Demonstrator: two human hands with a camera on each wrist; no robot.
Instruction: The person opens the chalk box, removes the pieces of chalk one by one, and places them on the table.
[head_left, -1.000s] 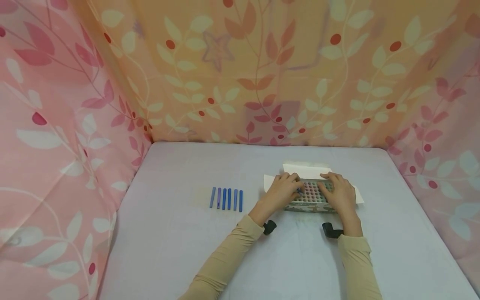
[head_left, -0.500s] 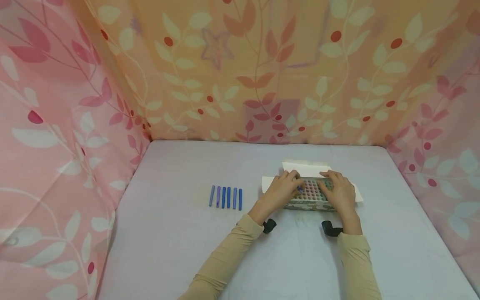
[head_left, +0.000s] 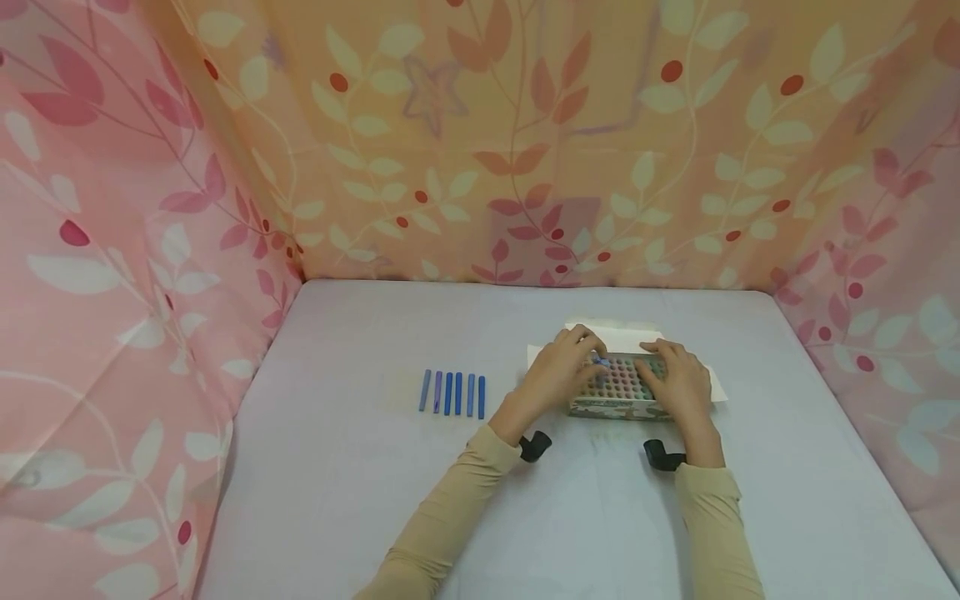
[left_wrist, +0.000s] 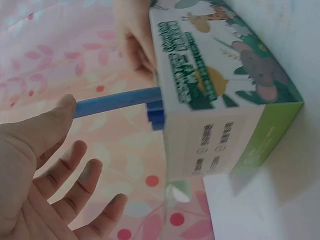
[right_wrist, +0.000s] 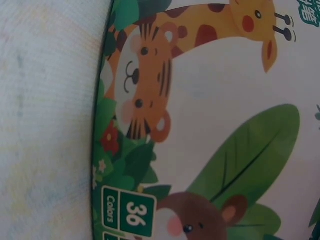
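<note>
A chalk box (head_left: pixel 622 409) with animal pictures stands with its top flaps folded out, packed with rows of coloured chalk sticks (head_left: pixel 621 382). In the left wrist view, my left hand (left_wrist: pixel 30 165) pinches a blue chalk stick (left_wrist: pixel 117 101) between thumb and index finger, the other fingers spread. Its far end is at the box's top edge, beside the tips of darker blue chalks (left_wrist: pixel 156 116). My right hand (head_left: pixel 681 379) rests over the right end of the box, thumb on top and fingers towards the back. The right wrist view shows only the box's printed side (right_wrist: pixel 215 100).
Several blue and purple chalk sticks (head_left: pixel 459 395) lie in a row on the white-covered table (head_left: pixel 337 492), left of the box. White flaps (head_left: pixel 618 337) stick out around the box. Floral curtains (head_left: pixel 420 167) enclose the table at the back and sides.
My left hand has shifted slightly back and up over the box's left end, and more of the chalk tops shows below it. The right hand has stayed in place.
</note>
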